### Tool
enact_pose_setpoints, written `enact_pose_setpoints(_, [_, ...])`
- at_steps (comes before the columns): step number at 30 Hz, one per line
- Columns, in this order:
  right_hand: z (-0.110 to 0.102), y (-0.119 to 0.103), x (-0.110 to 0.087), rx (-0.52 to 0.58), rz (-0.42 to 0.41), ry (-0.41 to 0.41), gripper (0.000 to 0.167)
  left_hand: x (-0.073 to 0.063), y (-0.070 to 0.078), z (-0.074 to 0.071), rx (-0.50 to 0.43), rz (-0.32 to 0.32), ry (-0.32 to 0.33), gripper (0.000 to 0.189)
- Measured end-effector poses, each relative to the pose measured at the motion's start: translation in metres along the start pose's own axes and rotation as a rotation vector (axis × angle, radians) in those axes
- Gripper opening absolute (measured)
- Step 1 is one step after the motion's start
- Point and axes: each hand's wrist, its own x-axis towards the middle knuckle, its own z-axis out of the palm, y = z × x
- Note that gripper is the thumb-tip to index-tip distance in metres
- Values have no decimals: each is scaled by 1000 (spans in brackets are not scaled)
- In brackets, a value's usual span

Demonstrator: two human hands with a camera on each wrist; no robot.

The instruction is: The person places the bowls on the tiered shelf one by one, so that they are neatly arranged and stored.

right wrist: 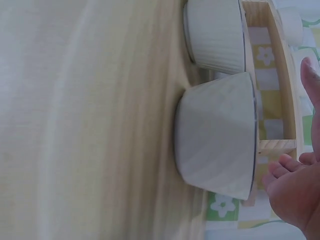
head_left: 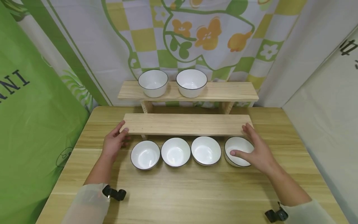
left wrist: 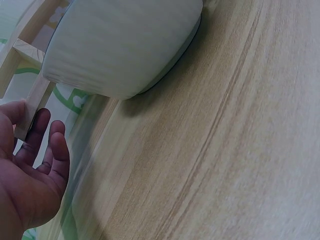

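A two-tier wooden shelf (head_left: 187, 123) stands at the back of the table. My left hand (head_left: 113, 141) is at the left end of its lower board; in the left wrist view the thumb and a finger of that hand (left wrist: 35, 180) pinch the board's end. My right hand (head_left: 258, 152) has its fingertips at the board's right end, thumb spread out over the rightmost white bowl (head_left: 237, 157). That bowl stands on the table in a row with other dark-rimmed bowls: one at left (head_left: 145, 155), then a second (head_left: 175, 152) and a third (head_left: 206, 150).
On the upper board (head_left: 229, 90) sit two more white bowls, one left (head_left: 153, 82) and one nearer the middle (head_left: 191, 82). Patterned cloth (head_left: 148, 40) hangs right behind the shelf. A green cloth (head_left: 36, 124) borders the left side, a pale one (head_left: 327, 99) the right.
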Motion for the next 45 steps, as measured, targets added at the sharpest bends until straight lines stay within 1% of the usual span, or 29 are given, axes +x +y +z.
enact_pose_setpoints(6, [3, 12, -13, -55, 1, 34, 124, -1, 1, 1, -16, -16, -1, 65])
enact_pose_setpoints(12, [5, 22, -21, -84, -10, 72, 124, -1, 1, 0, -28, -30, 2, 64])
enact_pose_setpoints(18, [7, 29, -25, -91, 5, 84, 124, -1, 1, 0, -32, -33, -3, 64])
enact_pose_setpoints(26, [12, 38, -28, -98, -16, 86, 122, 0, 0, 0, -41, -28, 0, 65])
enact_pose_setpoints(31, [17, 45, -29, -76, 13, 68, 130, 1, 0, -1, -37, -21, -4, 66])
enact_pose_setpoints(36, [19, 48, -32, -50, 73, 37, 137, 2, 0, 0, -49, -22, -3, 66])
enact_pose_setpoints(40, [21, 49, -33, -35, 101, 26, 139, 1, 1, 0, -50, -23, -1, 65])
enact_pose_setpoints(45, [21, 48, -33, -47, 129, 12, 138, 0, 2, 0, -38, -24, 7, 64])
